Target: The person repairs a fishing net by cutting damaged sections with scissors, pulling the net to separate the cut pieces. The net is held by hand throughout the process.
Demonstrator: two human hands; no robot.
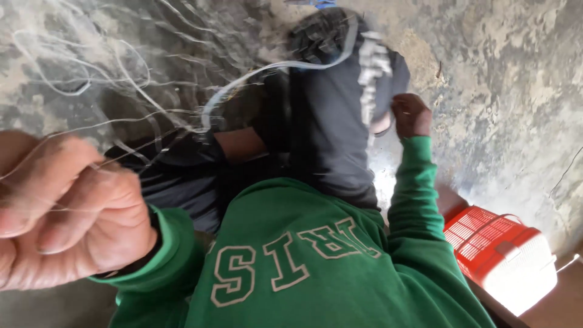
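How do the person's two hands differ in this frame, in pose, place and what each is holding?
The left hand is raised close to the camera, large and blurred, fisted around thin pale strands; the right hand is stretched far out over the knee, small and sharper. The left hand grips loose fine line, while the right hand pinches at a whitish knotted clump. Both come out of green sleeves, and both are closed on fishing-line-like material.

One red container, no labels or screens

A red plastic lattice-walled basket box (498, 255) stands at the lower right, on a brown ledge (546, 307) against the mottled wall.
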